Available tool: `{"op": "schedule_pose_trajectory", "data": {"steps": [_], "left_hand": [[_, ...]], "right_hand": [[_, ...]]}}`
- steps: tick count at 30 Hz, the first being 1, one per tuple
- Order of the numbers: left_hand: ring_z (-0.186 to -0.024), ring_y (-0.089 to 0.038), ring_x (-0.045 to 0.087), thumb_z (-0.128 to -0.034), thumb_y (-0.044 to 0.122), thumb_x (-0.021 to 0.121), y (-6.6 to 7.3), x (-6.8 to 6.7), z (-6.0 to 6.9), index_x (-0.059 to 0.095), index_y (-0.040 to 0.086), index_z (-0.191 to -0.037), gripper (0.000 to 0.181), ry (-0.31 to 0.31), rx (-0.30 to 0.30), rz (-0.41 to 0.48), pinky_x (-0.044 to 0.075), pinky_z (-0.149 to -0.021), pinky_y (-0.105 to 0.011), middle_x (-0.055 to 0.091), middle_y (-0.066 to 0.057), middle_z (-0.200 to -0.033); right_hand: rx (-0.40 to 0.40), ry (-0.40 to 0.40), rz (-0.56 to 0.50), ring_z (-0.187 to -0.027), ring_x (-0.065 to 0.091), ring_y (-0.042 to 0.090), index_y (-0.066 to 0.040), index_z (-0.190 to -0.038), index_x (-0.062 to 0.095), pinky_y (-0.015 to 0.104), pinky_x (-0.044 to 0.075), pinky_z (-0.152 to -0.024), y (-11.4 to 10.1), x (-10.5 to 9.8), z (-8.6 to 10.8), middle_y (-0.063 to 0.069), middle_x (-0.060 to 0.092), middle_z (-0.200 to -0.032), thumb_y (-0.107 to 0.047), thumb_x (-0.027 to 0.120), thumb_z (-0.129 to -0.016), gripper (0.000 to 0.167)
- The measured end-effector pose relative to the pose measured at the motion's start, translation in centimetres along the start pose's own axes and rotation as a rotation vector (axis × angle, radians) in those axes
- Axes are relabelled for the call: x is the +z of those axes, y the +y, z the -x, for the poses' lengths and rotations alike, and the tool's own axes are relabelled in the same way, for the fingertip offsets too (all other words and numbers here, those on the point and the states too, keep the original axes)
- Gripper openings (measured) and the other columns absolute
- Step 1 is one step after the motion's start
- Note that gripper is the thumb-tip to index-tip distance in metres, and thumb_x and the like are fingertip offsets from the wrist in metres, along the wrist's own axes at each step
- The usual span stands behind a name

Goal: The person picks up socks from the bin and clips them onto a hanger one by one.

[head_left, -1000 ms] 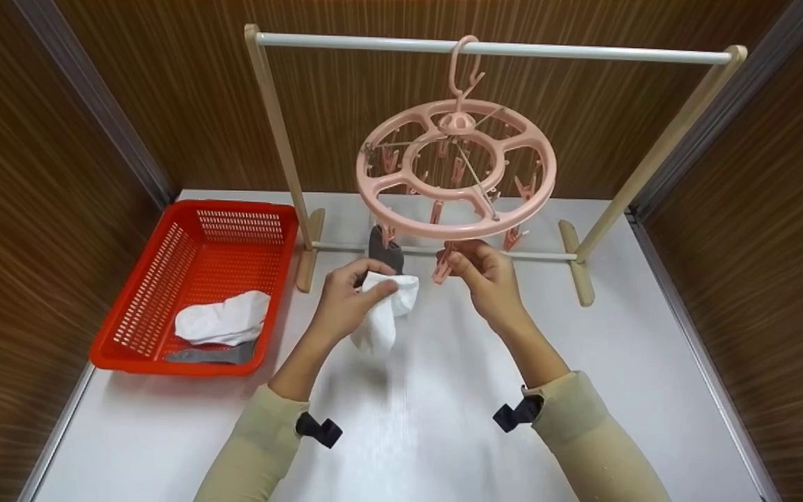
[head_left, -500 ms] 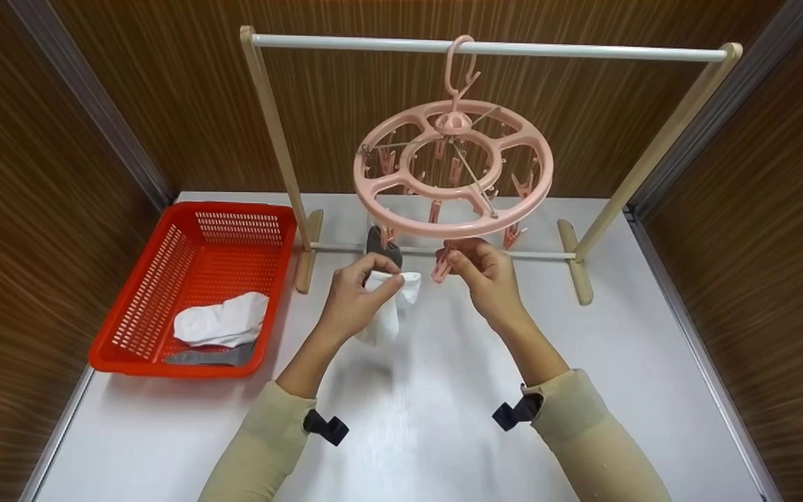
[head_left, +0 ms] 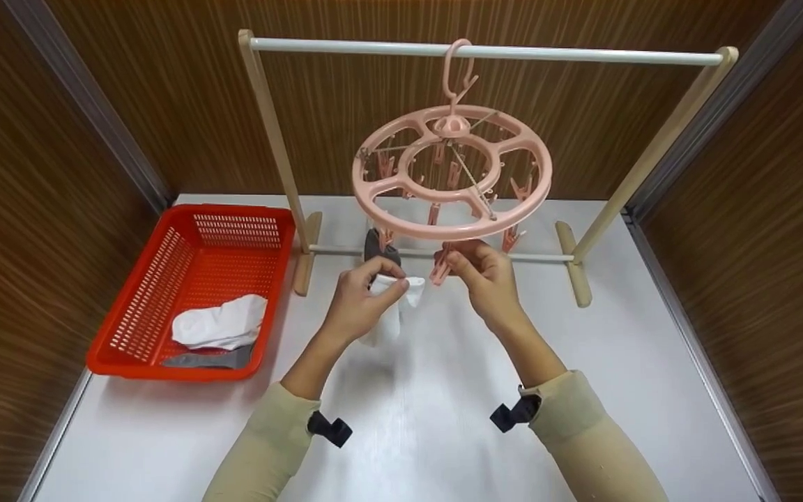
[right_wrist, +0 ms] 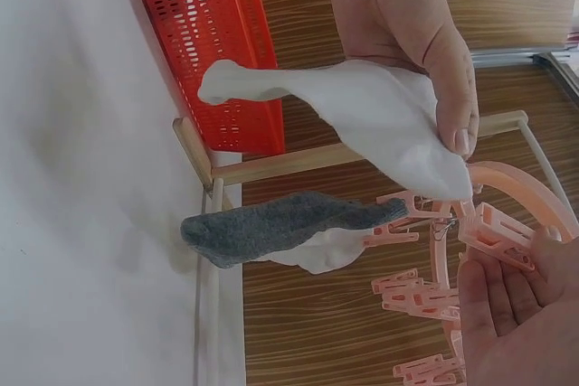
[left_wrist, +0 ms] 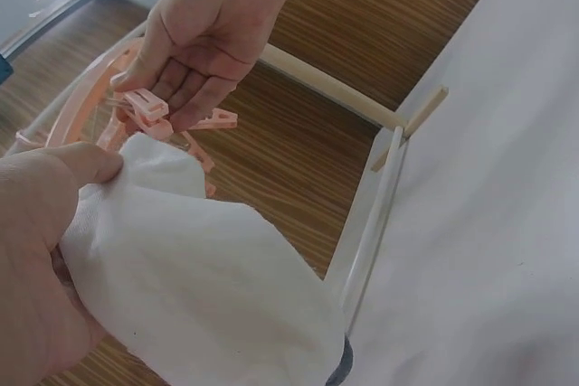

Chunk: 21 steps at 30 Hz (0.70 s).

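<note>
My left hand [head_left: 363, 300] pinched a white sock [left_wrist: 208, 259], my right hand [head_left: 492, 279] a peg [head_left: 441, 268]; a grey sock [right_wrist: 280, 228] hung, lower-left socks [head_left: 220, 324] remained.

Seemingly at least five socks [right_wrist: 384, 124]; one hanger [head_left: 452, 126], basket [head_left: 215, 270] and rack [head_left: 562, 53].

Compared with one second ago, the left hand [head_left: 362, 298] is a little more to the right, together with the white sock [right_wrist: 375, 119]; its cuff is now nearer to the clothespin [head_left: 441, 269] in the right hand [head_left: 493, 284].
</note>
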<state>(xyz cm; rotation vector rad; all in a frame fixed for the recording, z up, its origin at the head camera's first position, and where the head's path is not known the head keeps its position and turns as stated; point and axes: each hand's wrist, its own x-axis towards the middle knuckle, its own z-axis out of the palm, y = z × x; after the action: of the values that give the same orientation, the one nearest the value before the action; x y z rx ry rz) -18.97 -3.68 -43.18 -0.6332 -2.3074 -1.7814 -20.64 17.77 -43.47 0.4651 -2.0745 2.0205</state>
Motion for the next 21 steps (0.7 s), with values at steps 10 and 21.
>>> {"op": "schedule_pose_trajectory", "data": {"steps": [10,21], "left_hand": [[-0.089,-0.022,0.065,-0.0884,0.000,0.072,0.8,0.5,-0.1,0.068,-0.003,-0.094,0.008,-0.012,0.037,0.010,0.052,-0.089,-0.047,0.072,-0.014,-0.093],[-0.095,-0.022,0.065,-0.0900,0.011,0.074,-2.4,1.7,-0.9,0.070,0.004,-0.098,0.011,-0.040,0.030,0.051,0.050,-0.092,-0.049,0.073,-0.008,-0.098]], "right_hand": [[-0.044,-0.020,-0.028,-0.084,0.071,0.022,0.004,-0.108,0.068,0.038,0.059,-0.082,0.2,-0.1,-0.1,0.022,0.072,-0.094,-0.003,0.058,-0.098,0.015],[-0.042,-0.010,-0.030,-0.084,0.072,0.021,0.005,-0.107,0.069,0.037,0.059,-0.080,0.2,-0.3,-0.2,0.023,0.072,-0.094,-0.001,0.059,-0.097,0.015]]}}
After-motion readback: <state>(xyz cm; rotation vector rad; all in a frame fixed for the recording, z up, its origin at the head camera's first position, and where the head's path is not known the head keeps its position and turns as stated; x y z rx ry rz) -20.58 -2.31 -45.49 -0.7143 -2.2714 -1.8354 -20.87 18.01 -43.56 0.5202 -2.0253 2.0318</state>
